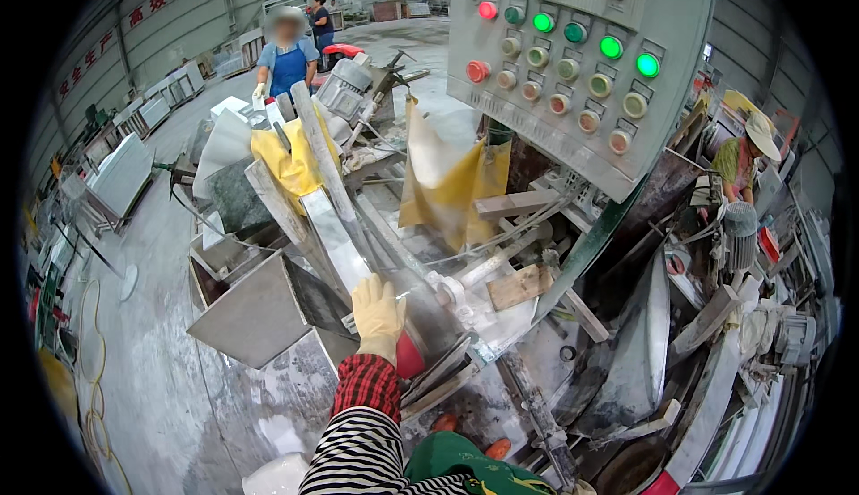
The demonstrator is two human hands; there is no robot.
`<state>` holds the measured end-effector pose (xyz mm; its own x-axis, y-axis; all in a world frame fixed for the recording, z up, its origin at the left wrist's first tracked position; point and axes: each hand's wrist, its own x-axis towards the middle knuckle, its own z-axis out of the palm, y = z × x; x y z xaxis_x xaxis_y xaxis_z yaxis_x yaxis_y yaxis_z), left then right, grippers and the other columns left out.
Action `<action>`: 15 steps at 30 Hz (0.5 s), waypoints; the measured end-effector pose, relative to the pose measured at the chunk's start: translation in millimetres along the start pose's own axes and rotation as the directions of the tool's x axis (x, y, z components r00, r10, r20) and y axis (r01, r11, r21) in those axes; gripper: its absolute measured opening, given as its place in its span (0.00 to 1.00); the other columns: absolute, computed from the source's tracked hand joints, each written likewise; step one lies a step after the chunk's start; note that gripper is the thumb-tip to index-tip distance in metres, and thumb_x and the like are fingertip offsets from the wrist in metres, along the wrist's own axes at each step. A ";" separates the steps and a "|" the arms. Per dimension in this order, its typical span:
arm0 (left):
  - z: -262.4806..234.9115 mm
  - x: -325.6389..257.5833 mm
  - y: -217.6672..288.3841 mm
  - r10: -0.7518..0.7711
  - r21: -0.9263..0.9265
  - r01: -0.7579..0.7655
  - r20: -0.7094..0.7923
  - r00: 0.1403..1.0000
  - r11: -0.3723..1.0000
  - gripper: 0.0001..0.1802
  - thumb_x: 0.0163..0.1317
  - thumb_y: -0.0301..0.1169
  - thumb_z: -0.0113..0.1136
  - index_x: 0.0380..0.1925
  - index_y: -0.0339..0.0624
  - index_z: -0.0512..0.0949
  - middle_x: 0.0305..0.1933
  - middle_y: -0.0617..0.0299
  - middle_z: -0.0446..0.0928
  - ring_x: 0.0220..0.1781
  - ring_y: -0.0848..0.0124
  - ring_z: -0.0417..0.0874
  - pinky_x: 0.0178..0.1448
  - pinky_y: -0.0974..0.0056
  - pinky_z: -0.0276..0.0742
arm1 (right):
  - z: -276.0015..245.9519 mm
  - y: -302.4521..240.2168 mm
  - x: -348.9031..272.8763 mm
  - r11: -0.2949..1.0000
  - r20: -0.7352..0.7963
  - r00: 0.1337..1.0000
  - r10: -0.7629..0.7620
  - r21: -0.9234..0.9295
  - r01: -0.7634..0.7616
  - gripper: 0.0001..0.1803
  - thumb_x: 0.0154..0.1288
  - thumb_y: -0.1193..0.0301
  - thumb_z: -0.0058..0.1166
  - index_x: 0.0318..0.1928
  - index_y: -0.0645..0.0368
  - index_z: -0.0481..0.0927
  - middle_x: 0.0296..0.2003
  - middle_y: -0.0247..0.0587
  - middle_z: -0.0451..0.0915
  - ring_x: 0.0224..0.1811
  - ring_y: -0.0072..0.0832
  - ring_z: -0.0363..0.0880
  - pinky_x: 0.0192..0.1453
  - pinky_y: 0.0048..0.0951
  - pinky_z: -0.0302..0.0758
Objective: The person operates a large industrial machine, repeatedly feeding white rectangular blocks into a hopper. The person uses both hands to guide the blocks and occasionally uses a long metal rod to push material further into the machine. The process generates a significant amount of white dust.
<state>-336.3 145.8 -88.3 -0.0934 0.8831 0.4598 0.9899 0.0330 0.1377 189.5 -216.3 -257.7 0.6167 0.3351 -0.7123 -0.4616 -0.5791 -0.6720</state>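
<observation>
We see our left hand, in a pale yellow work glove, laid flat with fingers stretched out on the near end of a long grey stone strip that lies on the dusty machine bed, running away from us toward the far left; the hand presses on the strip rather than closing round it; the checked red cuff and striped sleeve rise from the near edge; our right hand is out of sight, so we cannot tell its state; just right of the wrist sits a red rounded part; a grey control panel with red and green buttons hangs at the far right; yellow sheeting drapes the machine beyond the strip; at the far left a person in a blue apron stands near stacked slabs; another person in a pale hat works at the right.
</observation>
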 end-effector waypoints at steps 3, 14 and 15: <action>-0.8 -3.0 0.1 0.006 0.001 -0.006 0.000 1.000 1.000 0.27 0.62 0.48 0.58 0.55 0.42 0.74 0.69 0.46 0.64 0.71 0.46 0.60 0.74 0.44 0.53 | -2.7 4.6 -1.9 1.000 -0.001 1.000 0.009 0.004 -0.009 0.21 0.74 0.65 0.50 0.62 0.61 0.70 0.23 0.38 0.73 0.16 0.23 0.67 0.18 0.25 0.63; -1.1 -10.9 7.5 0.022 -0.009 -0.022 -0.066 0.998 1.000 0.28 0.59 0.46 0.60 0.54 0.40 0.74 0.67 0.46 0.65 0.70 0.46 0.61 0.73 0.44 0.55 | -5.2 11.1 -0.1 1.000 0.005 1.000 0.017 0.008 -0.017 0.21 0.74 0.65 0.50 0.62 0.61 0.70 0.24 0.39 0.73 0.16 0.23 0.68 0.18 0.25 0.63; 0.2 -12.0 7.5 0.021 -0.004 -0.022 -0.065 0.998 1.000 0.28 0.59 0.46 0.60 0.55 0.40 0.74 0.68 0.45 0.65 0.70 0.46 0.61 0.73 0.44 0.55 | -5.8 10.9 -0.1 1.000 0.004 1.000 0.016 0.007 -0.016 0.21 0.74 0.66 0.50 0.62 0.61 0.70 0.24 0.39 0.73 0.16 0.23 0.68 0.18 0.25 0.63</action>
<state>-327.7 135.5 -92.9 -0.0789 0.8514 0.5185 0.9913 0.0119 0.1313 188.1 -227.0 -263.8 0.6068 0.3286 -0.7237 -0.4757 -0.5794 -0.6619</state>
